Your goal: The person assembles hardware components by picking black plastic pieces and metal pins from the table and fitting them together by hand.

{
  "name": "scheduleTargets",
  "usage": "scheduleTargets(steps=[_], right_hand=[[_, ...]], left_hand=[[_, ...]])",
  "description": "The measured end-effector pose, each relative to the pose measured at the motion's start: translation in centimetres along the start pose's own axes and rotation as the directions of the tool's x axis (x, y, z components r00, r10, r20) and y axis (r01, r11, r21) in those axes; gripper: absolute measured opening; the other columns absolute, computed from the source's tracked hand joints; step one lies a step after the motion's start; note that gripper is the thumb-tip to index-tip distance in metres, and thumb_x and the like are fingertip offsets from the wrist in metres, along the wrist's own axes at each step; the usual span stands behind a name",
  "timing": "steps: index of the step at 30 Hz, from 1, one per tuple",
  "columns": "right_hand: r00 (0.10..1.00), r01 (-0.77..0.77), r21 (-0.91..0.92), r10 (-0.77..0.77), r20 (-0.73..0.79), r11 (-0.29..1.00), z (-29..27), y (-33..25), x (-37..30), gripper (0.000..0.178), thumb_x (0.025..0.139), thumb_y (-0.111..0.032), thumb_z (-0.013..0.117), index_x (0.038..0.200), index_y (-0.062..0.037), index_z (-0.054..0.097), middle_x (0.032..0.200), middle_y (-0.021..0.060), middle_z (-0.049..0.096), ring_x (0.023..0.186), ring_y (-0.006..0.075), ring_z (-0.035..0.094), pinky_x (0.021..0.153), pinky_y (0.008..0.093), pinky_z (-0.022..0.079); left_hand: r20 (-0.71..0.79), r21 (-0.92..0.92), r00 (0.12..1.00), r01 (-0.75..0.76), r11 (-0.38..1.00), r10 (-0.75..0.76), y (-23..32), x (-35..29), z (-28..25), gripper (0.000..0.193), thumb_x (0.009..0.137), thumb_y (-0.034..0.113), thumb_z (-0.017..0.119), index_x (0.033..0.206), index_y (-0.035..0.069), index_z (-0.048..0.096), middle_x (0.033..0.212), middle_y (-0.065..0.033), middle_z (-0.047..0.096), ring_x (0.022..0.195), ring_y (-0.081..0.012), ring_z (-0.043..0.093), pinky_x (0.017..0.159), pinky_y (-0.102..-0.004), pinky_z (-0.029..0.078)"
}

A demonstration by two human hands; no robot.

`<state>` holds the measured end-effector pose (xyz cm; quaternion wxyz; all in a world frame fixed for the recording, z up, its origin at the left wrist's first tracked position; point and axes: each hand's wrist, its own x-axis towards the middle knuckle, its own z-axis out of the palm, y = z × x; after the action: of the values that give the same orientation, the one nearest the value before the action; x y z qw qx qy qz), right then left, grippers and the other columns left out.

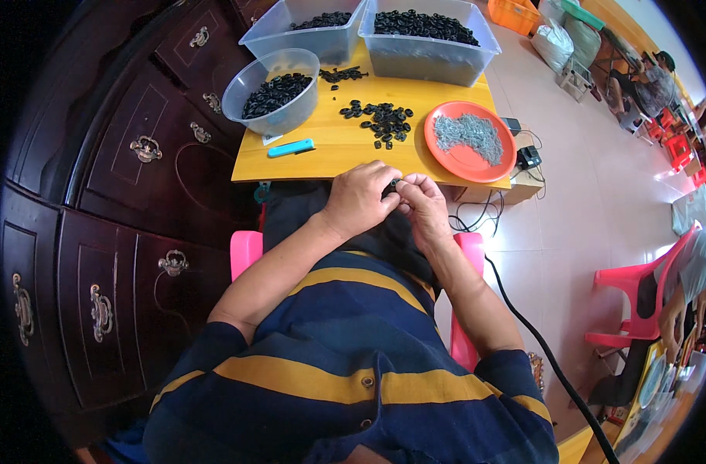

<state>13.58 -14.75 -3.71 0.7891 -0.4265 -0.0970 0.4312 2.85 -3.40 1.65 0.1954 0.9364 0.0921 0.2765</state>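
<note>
In front of the table edge, close to my body, my left hand (360, 199) and my right hand (424, 207) meet with fingers pinched together. Between their fingertips a small black plastic part (392, 185) shows; my fingers cover most of it. A loose pile of small black oval parts (387, 120) lies on the yellow table (353, 158) just beyond my hands. To its right stands an orange-red plate (469, 164) heaped with thin silvery metal pieces (473, 133). A turquoise utility knife (291, 148) lies left of my hands.
A round clear tub (237, 100) and two rectangular clear bins (438, 63) (322, 46) hold many black parts. Dark wooden drawers (121, 155) flank the left. Black cables (523, 309) run at the right. Two other people sit farther right, one near a pink chair (639, 329).
</note>
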Motion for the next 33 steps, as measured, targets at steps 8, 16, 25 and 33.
scheduleTargets(steps=[8, 16, 25, 33], right_hand=[[0.999, -0.049, 0.011, 0.049, 0.008, 0.999, -0.34, -0.24, -0.06, 0.013, 0.093, -0.014, 0.068, 0.101, -0.0087, 0.06, 0.086, -0.0031, 0.06, 0.072, 0.0052, 0.056, 0.066, 0.0208, 0.046], [0.999, 0.0, 0.003, 0.0, 0.041, 1.0, -0.54, 0.06, 0.36, 0.015, 0.091, -0.009, 0.07, 0.101, -0.0072, 0.059, 0.088, -0.0021, 0.061, 0.072, 0.0049, 0.055, 0.063, 0.0193, 0.044], [0.999, 0.024, -0.028, -0.023, 0.024, 0.999, -0.36, 0.07, 0.19, 0.014, 0.09, -0.005, 0.07, 0.098, -0.0068, 0.059, 0.086, -0.0016, 0.062, 0.069, 0.0045, 0.053, 0.062, 0.0187, 0.043], [0.999, 0.036, -0.031, -0.036, 0.023, 0.999, -0.4, 0.18, 0.1, 0.014, 0.088, -0.004, 0.071, 0.097, -0.0068, 0.06, 0.084, -0.0019, 0.064, 0.069, 0.0044, 0.054, 0.064, 0.0184, 0.042]], left_hand=[[0.026, -0.018, 0.998, -0.054, 0.998, 0.055, -0.22, -0.14, -0.37, 0.023, 0.078, 0.013, 0.074, 0.098, 0.005, 0.068, 0.087, -0.0127, 0.067, 0.081, -0.0319, 0.067, 0.071, -0.0407, 0.054], [0.012, -0.031, 0.999, -0.051, 0.998, 0.052, -0.22, -0.2, -0.51, 0.026, 0.078, 0.015, 0.076, 0.101, 0.004, 0.068, 0.086, -0.0124, 0.066, 0.079, -0.0313, 0.067, 0.07, -0.04, 0.053], [0.052, 0.024, 0.997, -0.063, 0.998, 0.061, -0.5, -0.36, -0.63, 0.026, 0.077, 0.015, 0.078, 0.098, 0.005, 0.069, 0.086, -0.0129, 0.067, 0.08, -0.0316, 0.068, 0.07, -0.0397, 0.054], [0.021, -0.009, 0.998, -0.062, 0.998, 0.062, -0.39, -0.21, -0.52, 0.021, 0.076, 0.013, 0.078, 0.094, 0.005, 0.07, 0.084, -0.0127, 0.068, 0.079, -0.0321, 0.068, 0.069, -0.0398, 0.054]])
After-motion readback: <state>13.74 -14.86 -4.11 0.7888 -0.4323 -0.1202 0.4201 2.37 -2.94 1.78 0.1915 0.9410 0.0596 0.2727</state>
